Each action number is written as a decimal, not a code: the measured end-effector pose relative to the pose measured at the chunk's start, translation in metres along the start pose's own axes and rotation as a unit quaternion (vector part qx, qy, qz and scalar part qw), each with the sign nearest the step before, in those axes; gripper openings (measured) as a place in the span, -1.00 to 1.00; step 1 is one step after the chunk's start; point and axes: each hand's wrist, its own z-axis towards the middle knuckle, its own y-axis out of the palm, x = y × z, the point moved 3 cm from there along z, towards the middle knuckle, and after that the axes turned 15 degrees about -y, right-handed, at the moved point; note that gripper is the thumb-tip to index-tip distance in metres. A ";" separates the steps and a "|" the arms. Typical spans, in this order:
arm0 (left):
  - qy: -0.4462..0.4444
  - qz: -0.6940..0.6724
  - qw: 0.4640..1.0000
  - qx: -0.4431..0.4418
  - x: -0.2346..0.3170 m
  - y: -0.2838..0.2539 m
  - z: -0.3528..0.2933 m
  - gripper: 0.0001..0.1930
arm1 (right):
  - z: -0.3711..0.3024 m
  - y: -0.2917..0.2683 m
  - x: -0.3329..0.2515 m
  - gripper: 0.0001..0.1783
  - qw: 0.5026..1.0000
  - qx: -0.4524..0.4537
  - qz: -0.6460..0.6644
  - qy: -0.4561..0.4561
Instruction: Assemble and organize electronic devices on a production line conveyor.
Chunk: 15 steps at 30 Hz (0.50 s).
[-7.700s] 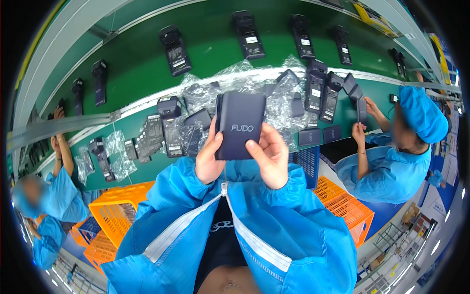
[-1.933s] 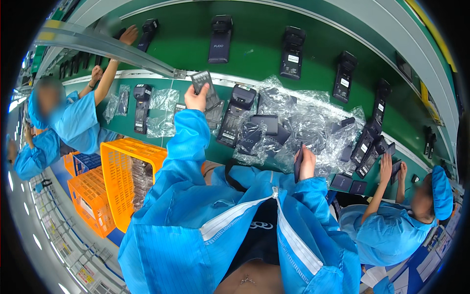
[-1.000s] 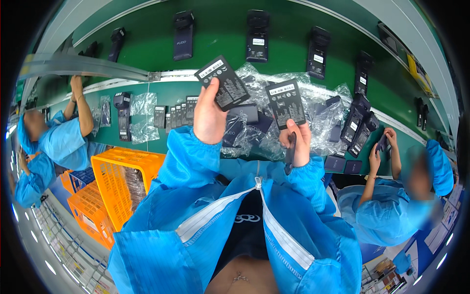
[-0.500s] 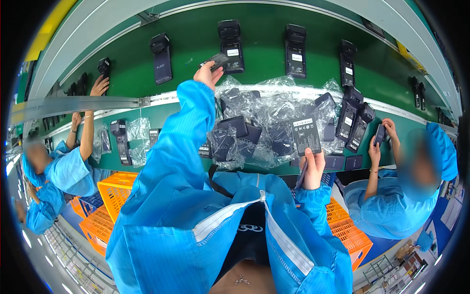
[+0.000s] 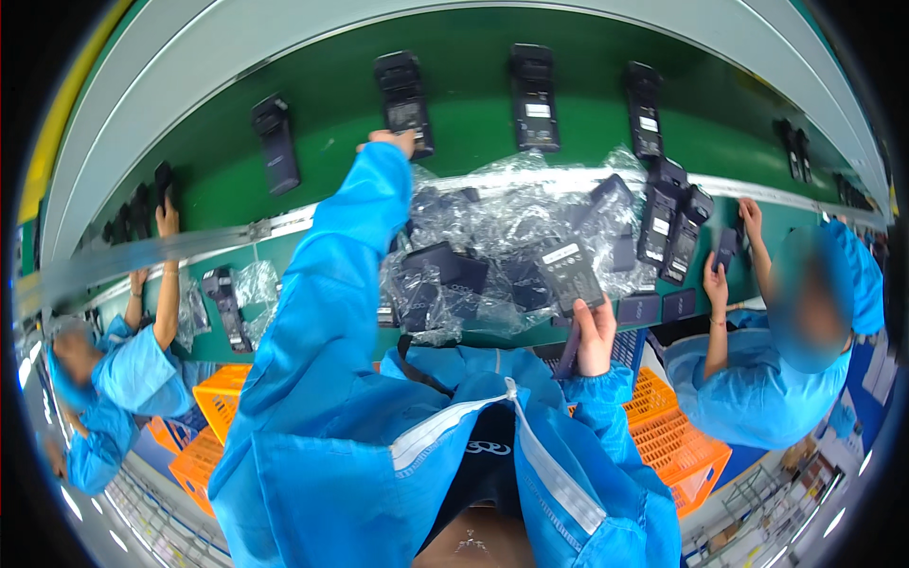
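My left hand (image 5: 390, 142) reaches out to a dark handheld terminal (image 5: 398, 71) lying on the green belt. A flat black battery (image 5: 407, 115) lies over the terminal's back, and my fingers are at its lower end, partly hidden by the sleeve and the hand itself. Closer to me, my right hand (image 5: 595, 336) grips another black battery (image 5: 571, 276) with a white label strip, tilted above the bagged parts. A dark flat cover (image 5: 569, 352) is also tucked in that hand, below the battery. Clear plastic bags (image 5: 511, 222) with dark covers inside are heaped between my hands.
More terminals (image 5: 535, 99) lie spaced along the belt (image 5: 341, 104). Two terminals (image 5: 684, 237) rest right of the bags. A metal rail (image 5: 739, 185) runs between belt and near bench. Orange crates (image 5: 682, 445) stand below. Co-workers (image 5: 757, 379) sit at both sides, handling terminals.
My left hand has brought its battery down onto the terminal's back, covering the white label there. The terminals on the belt have shifted left. My right hand's battery has tilted and dropped slightly.
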 end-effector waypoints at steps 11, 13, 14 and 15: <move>0.420 0.143 0.882 0.160 -0.003 0.000 -0.027 -0.25 | 0.002 0.007 0.013 -0.74 0.998 -0.024 -0.050 -0.007; 0.401 0.171 0.878 0.197 -0.005 0.000 -0.024 -0.22 | 0.001 0.006 0.014 -0.75 0.998 -0.026 -0.053 -0.008; 0.402 0.171 0.878 0.197 -0.006 -0.001 -0.022 -0.22 | 0.001 0.006 0.015 -0.75 0.998 -0.035 -0.056 -0.008; 0.408 0.183 0.871 0.204 -0.005 -0.006 -0.025 -0.23 | 0.001 0.007 0.017 -0.75 0.998 -0.028 -0.058 -0.012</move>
